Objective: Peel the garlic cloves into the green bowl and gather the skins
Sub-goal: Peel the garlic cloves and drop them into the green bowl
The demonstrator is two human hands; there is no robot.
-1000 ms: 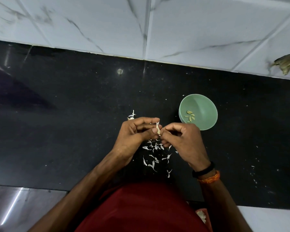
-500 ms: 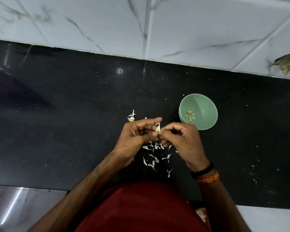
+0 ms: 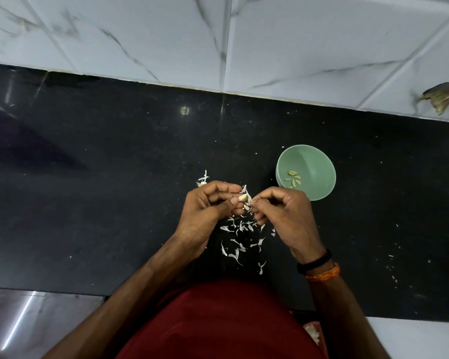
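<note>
A small garlic clove (image 3: 242, 197) is pinched at the fingertips of the left hand (image 3: 205, 211), just at eight o'clock of the green bowl (image 3: 319, 161). Its papery skin (image 3: 248, 196) is being nipped by the right hand (image 3: 283, 216). The clove is judged light, firm and slippery once bared; the skin is thin and tears easily, best taken at the tip. Shed skins (image 3: 240, 229) are scattered at six o'clock.
</note>
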